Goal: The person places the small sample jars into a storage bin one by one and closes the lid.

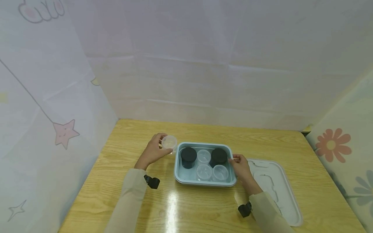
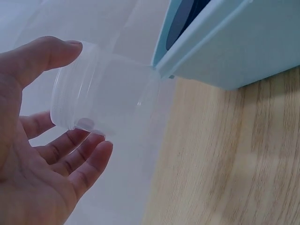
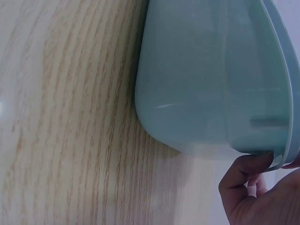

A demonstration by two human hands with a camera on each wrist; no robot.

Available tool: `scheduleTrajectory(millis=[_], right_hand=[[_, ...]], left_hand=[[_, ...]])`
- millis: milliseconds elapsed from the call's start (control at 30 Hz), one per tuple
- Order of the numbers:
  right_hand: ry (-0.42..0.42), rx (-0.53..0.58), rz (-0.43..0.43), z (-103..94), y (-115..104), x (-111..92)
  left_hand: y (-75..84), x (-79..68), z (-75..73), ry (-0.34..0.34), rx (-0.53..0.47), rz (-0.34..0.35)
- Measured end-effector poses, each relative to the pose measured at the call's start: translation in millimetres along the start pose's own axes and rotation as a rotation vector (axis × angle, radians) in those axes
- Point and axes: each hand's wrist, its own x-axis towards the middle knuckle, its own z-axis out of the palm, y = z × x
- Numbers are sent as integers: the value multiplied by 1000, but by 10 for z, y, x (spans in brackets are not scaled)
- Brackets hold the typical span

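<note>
Bin [image 1: 204, 183] sits between the left hand [image 1: 152, 150] and the right hand [image 1: 242, 166], which pinches its rim at that end. Lid [image 1: 282, 191] lies just outside the right hand, partly hidden by that forearm. In the bin stand two dark jars [image 1: 188, 155], one toward each hand, and three clear jars [image 1: 204, 173]. Outside, the left hand grips a fourth jar [image 1: 169, 142] between thumb and bent fingers.

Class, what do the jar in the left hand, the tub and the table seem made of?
Jar: probably plastic, smooth; its cloudy wall is see-through.
Tub: likely plastic, softly shiny, with rounded moulded corners.
Table: wood or laminate, glossy; grain and glare show.
</note>
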Motion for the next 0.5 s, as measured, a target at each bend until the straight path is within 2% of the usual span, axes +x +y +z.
scheduleTrajectory(millis=[500], right_hand=[[-2, 6, -11, -5, 22, 9]], left_hand=[[130, -124, 136, -58, -20, 23]])
